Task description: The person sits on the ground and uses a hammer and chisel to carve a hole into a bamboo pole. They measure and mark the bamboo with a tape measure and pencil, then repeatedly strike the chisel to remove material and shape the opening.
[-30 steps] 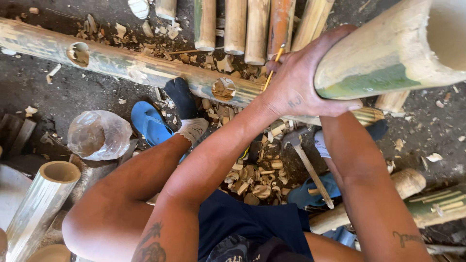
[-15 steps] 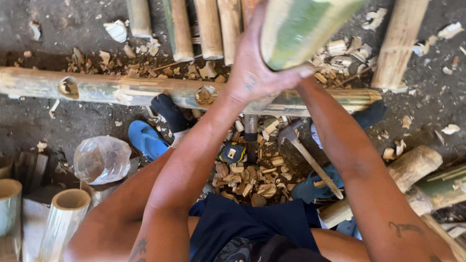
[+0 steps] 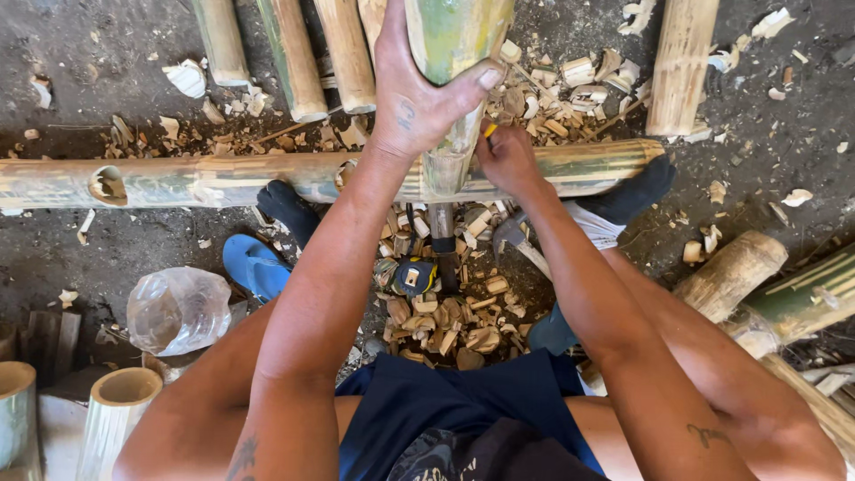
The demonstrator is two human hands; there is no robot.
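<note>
Now marking: left hand [image 3: 419, 98] clamped round upright green bamboo pole [image 3: 454, 36], right hand [image 3: 508, 160] pinching a pencil [image 3: 489, 130]; calls for steadiness.

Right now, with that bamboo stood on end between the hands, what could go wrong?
The upright bamboo pole is steadied only by the left hand; it might slip off the lying pole onto the right hand at its foot. The socked feet rest close by, among loose chips that could shift.
</note>
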